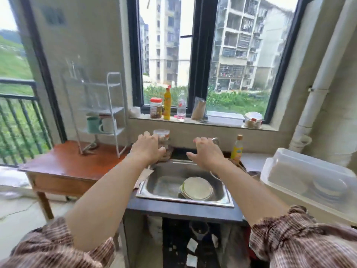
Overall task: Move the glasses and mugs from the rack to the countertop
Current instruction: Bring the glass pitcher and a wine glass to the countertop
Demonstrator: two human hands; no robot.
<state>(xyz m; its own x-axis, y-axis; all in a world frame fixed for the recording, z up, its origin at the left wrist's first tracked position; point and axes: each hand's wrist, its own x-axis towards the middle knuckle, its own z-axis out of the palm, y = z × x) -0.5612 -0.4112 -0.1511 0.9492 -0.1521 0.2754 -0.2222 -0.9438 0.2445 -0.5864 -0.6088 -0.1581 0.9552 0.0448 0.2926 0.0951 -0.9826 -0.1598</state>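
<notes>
A white wire rack (114, 113) stands on a brown wooden table (63, 165) at the left. On its lower shelf sit a green mug (93, 124) and a white mug (107, 125), side by side. Clear glasses on the upper shelves are faint and blurred. My left hand (147, 148) is stretched out above the sink's back left corner, fingers spread, holding nothing; a clear jar (161, 136) stands just behind it. My right hand (207, 152) hovers over the back of the sink, fingers loosely spread and empty. Both hands are well to the right of the rack.
A steel sink (154, 187) below my hands holds a lidded pot (198, 188). A yellow bottle (237, 149) stands at the sink's back right. A clear plastic box (309, 178) lies on the right counter. Bottles and jars line the window sill (212, 124).
</notes>
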